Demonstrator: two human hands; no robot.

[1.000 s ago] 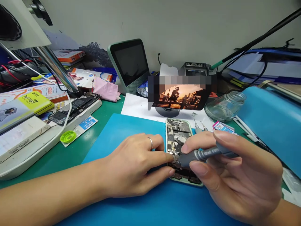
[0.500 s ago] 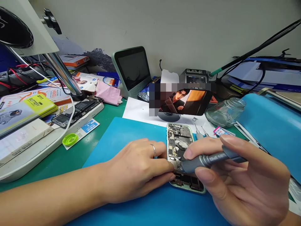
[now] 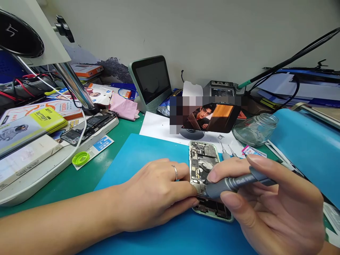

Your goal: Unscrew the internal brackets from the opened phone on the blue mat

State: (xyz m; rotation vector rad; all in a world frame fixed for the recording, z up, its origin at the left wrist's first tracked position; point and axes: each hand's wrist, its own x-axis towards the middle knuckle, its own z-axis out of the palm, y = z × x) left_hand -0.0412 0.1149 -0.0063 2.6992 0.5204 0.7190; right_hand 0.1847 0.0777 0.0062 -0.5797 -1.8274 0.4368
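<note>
An opened smartphone (image 3: pixel 203 151) with a pale green frame lies on the blue mat (image 3: pixel 127 159), its inner boards and metal plates exposed. My left hand (image 3: pixel 154 193), with a ring on one finger, grips its left edge, the fingertips reaching over the lower part near the driver's tip. In my right hand (image 3: pixel 284 212) a grey screwdriver (image 3: pixel 225 186) is held at a slant between thumb and fingers, the index finger bent over its end. Its tip points down at the lower half of the phone, close to my left fingertips. Whether it sits in a screw cannot be made out.
Behind the phone lie two more screwdrivers (image 3: pixel 225 152) and a glass jar (image 3: pixel 256 131). A phone playing video (image 3: pixel 212 118) stands on white paper (image 3: pixel 152 124). At left are a microscope post (image 3: pixel 75 88), battery boxes (image 3: pixel 45 122) and a green cap (image 3: pixel 80 158).
The whole view has shifted slightly, so things sit a little lower and to the right. Both hands keep their hold, and the screwdriver stays at the same spot on the phone.
</note>
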